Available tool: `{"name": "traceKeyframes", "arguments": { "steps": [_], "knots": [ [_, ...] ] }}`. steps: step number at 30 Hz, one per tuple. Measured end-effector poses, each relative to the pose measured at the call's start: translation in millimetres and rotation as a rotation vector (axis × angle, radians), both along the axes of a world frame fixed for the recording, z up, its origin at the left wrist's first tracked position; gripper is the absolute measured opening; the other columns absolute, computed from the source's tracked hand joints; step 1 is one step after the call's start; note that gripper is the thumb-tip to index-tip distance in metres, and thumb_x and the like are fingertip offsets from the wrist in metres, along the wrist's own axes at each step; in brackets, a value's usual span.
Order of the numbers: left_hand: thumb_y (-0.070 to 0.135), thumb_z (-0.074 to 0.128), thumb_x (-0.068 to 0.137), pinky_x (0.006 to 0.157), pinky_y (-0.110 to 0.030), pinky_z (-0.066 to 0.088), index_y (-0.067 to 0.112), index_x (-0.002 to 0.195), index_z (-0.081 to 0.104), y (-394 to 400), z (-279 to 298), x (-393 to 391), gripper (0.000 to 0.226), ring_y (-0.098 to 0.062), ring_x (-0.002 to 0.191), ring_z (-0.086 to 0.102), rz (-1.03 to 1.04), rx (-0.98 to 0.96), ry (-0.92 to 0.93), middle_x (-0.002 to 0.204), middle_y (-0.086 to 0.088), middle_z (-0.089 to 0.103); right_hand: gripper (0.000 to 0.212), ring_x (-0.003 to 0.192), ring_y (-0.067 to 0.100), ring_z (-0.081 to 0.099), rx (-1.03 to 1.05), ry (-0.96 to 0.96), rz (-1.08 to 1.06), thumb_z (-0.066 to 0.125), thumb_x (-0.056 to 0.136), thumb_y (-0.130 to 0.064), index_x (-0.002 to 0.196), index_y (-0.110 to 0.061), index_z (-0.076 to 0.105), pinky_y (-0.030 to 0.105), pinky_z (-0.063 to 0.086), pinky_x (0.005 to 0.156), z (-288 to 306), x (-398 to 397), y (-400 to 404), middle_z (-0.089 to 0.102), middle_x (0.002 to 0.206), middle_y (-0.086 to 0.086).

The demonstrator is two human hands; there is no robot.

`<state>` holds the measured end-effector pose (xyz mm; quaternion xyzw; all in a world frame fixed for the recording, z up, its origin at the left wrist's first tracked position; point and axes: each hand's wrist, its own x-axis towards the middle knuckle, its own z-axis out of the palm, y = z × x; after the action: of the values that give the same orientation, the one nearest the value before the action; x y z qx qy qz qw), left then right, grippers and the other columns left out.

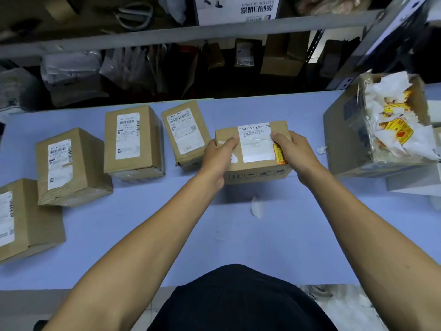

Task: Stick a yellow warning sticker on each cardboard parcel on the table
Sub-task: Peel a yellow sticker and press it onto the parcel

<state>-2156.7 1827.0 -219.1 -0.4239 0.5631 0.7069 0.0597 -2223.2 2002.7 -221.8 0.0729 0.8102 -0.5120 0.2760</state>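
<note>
Both bare arms reach forward over the pale blue table (pixel 238 235). The left hand (pixel 218 155) and right hand (pixel 292 150) grip opposite ends of a brown cardboard parcel with a white label (pixel 256 149), fingers curled over its top. A yellow warning sticker (pixel 278 154) sits on its right near corner, partly under the right hand. Four more brown parcels (pixel 133 139) lie to the left.

A: Count pls, quick.
B: Cardboard parcels on the table (pixel 238 247): 5. Far-left parcel (pixel 31 218), second parcel (pixel 78 163), third parcel (pixel 143 137), fourth parcel (pixel 193 130), held parcel (pixel 255 168).
A: White shipping labels?
B: 5, one per parcel.
A: Yellow stickers stuck on?
B: 1 visible, yellow sticker (pixel 278 154) on the held parcel.
A: Hands?
B: 2: left hand (pixel 218 154), right hand (pixel 292 151).
A: Other boxes?
B: 1 big open box (pixel 346 139) w/ sticker scraps, too jumbled to count. Paper bits on the table: 2.
</note>
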Motion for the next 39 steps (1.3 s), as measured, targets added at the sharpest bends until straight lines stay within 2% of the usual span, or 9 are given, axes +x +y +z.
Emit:
{"name": "traceKeyframes", "arguments": {
  "steps": [4,8,13,16,19,21,25,35,39],
  "knots": [
    [0.034,0.067,0.092,0.052,-0.020,0.052,0.020,0.111,0.061,6.7,-3.8,-21.1,0.024,-0.010,0.074,0.071,-0.008,0.022,-0.007,0.098,0.003,0.075,0.028,0.095,0.012,0.068,0.002,-0.005,0.009,0.053,0.088,-0.052,0.104,-0.034,0.067,0.029,0.048,0.075,-1.5,-25.6,9.9,0.073,0.103,-0.011],
    [0.039,0.063,0.092,0.064,-0.026,0.052,0.027,0.111,0.059,1.3,-5.8,-53.7,0.023,-0.013,0.088,0.070,-0.059,-0.056,0.009,0.104,0.004,0.072,0.019,0.098,0.009,0.067,-0.025,0.026,-0.001,0.051,0.092,-0.050,0.103,-0.041,0.063,0.029,0.048,0.079,-5.0,-52.1,2.7,0.072,0.107,-0.013],
    [0.037,0.066,0.090,0.083,-0.036,0.058,0.028,0.105,0.061,-25.0,-16.9,-91.7,0.018,-0.018,0.095,0.071,-0.085,-0.101,0.020,0.105,0.002,0.074,0.035,0.107,0.013,0.065,-0.034,0.063,0.001,0.047,0.093,-0.052,0.124,-0.039,0.058,0.033,0.051,0.087,-19.6,-82.4,-22.1,0.068,0.117,-0.010],
    [0.035,0.066,0.091,0.075,-0.029,0.056,0.028,0.105,0.063,-44.0,-26.0,-103.4,0.016,-0.014,0.092,0.072,-0.095,-0.122,0.015,0.103,0.005,0.075,0.042,0.110,0.016,0.062,-0.022,0.076,0.022,0.044,0.096,-0.051,0.136,-0.036,0.051,0.033,0.051,0.090,-32.7,-91.2,-41.4,0.064,0.125,-0.008],
    [0.032,0.065,0.092,0.070,-0.025,0.054,0.027,0.111,0.064,-57.1,-36.1,-103.1,0.020,-0.014,0.092,0.073,-0.086,-0.107,0.006,0.103,0.004,0.075,0.044,0.107,0.015,0.062,-0.022,0.057,-0.021,0.044,0.098,-0.050,0.139,-0.033,0.048,0.023,0.048,0.074,-46.6,-88.9,-57.0,0.062,0.120,-0.008],
    [0.032,0.064,0.092,0.073,-0.026,0.055,0.026,0.114,0.064,-60.2,-42.9,-98.7,0.023,-0.013,0.093,0.072,-0.098,-0.124,0.002,0.106,0.004,0.075,0.045,0.105,0.012,0.062,-0.020,0.049,-0.041,0.044,0.097,-0.051,0.138,-0.034,0.049,0.020,0.046,0.068,-52.8,-84.5,-60.1,0.062,0.119,-0.009],
    [0.033,0.063,0.092,0.085,-0.033,0.056,0.027,0.116,0.062,-60.2,-54.3,-92.7,0.025,-0.015,0.099,0.070,-0.104,-0.137,-0.014,0.111,0.004,0.073,0.045,0.106,0.014,0.063,-0.012,0.025,-0.017,0.043,0.096,-0.052,0.137,-0.034,0.051,0.022,0.048,0.071,-65.1,-79.9,-56.4,0.064,0.122,-0.008],
    [0.038,0.063,0.094,0.096,-0.037,0.053,0.021,0.126,0.059,-59.5,-63.4,-96.7,0.036,-0.017,0.108,0.066,-0.184,-0.212,-0.035,0.120,0.001,0.068,0.050,0.108,0.017,0.061,0.095,0.034,0.021,0.040,0.099,-0.056,0.141,-0.031,0.047,0.023,0.045,0.075,-76.2,-83.4,-54.3,0.063,0.123,-0.006],
    [0.040,0.063,0.095,0.097,-0.040,0.052,0.011,0.136,0.052,-54.8,-55.0,-96.3,0.051,-0.025,0.112,0.064,-0.213,-0.444,-0.086,0.123,-0.006,0.067,0.054,0.104,0.021,0.058,0.212,0.064,0.079,0.040,0.097,-0.060,0.139,-0.026,0.050,0.028,0.044,0.074,-68.3,-84.7,-56.6,0.062,0.115,-0.004]
  ]
}}
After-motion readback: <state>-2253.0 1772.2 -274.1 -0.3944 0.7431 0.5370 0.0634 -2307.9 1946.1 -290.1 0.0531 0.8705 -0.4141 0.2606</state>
